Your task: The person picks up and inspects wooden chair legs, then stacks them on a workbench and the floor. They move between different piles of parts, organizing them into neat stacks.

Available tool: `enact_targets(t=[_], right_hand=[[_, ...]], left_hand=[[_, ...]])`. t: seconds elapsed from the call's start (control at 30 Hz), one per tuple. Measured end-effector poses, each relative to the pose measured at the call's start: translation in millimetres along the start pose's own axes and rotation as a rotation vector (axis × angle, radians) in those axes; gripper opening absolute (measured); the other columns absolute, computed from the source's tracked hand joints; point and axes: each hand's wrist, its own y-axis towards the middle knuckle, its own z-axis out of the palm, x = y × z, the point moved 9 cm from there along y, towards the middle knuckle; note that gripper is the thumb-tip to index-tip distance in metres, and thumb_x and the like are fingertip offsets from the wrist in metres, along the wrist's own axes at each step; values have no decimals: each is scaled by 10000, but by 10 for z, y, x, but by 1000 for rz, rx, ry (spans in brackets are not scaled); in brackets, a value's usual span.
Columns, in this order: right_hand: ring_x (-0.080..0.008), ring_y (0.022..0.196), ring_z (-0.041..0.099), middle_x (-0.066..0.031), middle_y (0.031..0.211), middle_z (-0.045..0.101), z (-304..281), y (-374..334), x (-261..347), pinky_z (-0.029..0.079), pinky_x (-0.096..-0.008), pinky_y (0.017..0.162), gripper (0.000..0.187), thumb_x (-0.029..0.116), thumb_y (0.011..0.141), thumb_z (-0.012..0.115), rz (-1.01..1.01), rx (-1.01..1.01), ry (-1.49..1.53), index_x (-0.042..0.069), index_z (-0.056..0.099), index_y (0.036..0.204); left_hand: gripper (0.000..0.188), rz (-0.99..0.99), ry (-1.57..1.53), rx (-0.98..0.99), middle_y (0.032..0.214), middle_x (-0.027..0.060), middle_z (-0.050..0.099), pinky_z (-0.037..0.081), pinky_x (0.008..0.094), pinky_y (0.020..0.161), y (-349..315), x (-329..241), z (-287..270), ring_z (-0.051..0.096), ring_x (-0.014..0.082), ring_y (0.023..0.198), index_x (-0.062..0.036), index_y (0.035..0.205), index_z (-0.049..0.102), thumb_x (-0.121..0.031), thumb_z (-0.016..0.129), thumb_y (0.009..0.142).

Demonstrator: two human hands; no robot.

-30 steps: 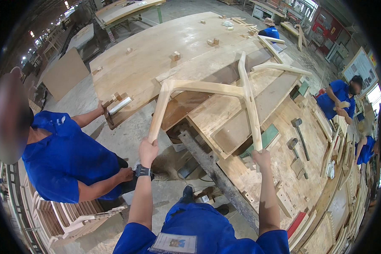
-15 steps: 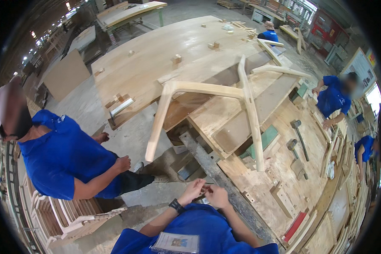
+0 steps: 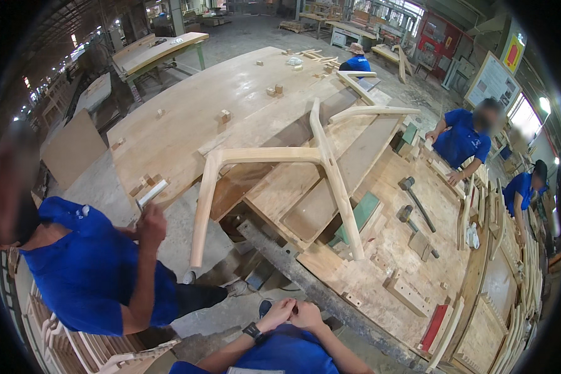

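My left hand, with a dark watch on its wrist, and my right hand meet in front of my body, low in the view. The fingers of both are curled in and pressed together; whatever they may hold is too small or hidden to make out. Beyond them a pale wooden chair-like frame rests on the workbench, one leg jutting past the bench's near edge. My hands are apart from that frame and nearest to the dark metal edge of the bench.
Two mallets and a red block lie on the bench. A green block sits by the frame. At left stands a co-worker with a raised hand; others work at right. Curved wooden parts are stacked lower left.
My view has tilted up and turned right, so the bench sits further left. My hands stay together. The co-worker at left has raised a hand.
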Motion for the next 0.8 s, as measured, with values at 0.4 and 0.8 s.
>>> enact_targets(t=[0.4, 0.8], right_hand=[[-425, 844, 652, -230, 872, 674, 65, -158, -124, 523, -501, 770, 293, 307, 790, 594, 76, 31, 12, 49, 673, 905], [-386, 832, 674, -180, 880, 694, -141, -1048, -654, 543, -489, 744, 294, 335, 864, 585, 299, -211, 199, 115, 679, 1033]], left_hand=[[333, -38, -32, 16, 944, 48, 656, 471, 293, 723, -40, 39, 90, 594, 145, 846, 0, 1098, 622, -283, 475, 1005], [334, -300, -386, 281, 992, 59, 667, 488, 326, 789, -190, 479, 920, 626, 199, 884, -50, 1059, 635, -312, 434, 1007]])
